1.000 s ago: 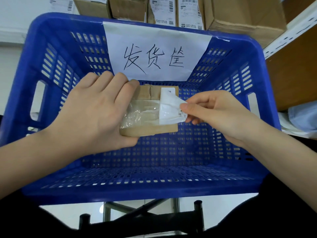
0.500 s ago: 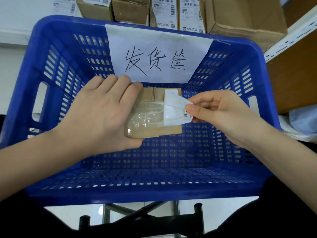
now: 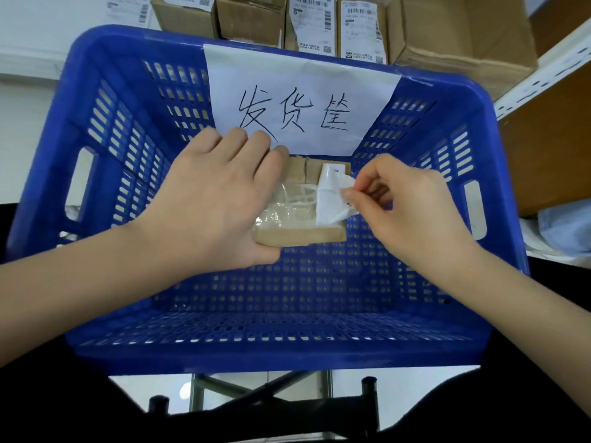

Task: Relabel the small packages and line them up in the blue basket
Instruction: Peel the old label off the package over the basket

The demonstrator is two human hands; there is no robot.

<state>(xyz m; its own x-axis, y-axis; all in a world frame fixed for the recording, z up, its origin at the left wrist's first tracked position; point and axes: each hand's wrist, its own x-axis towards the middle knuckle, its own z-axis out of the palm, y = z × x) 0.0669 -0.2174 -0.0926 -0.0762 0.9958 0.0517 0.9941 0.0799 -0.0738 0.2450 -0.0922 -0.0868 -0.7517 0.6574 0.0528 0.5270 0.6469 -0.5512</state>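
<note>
Your left hand (image 3: 217, 199) is gripping the tape-glossed brown package (image 3: 300, 233) above the blue basket (image 3: 105, 129); your right hand (image 3: 406, 212) is pinching its crumpled white label (image 3: 331, 203).

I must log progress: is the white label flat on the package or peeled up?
Partly peeled up: the right hand pinches the crumpled white label off the package.

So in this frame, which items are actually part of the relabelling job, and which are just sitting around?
Part of the job:
- small package, gripped by the left hand
- white label, pinched by the right hand
- blue basket

Just lying about:
- handwritten paper sign on the basket's far wall
- labelled cardboard boxes behind the basket
- large cardboard box
- shelf rail
</note>
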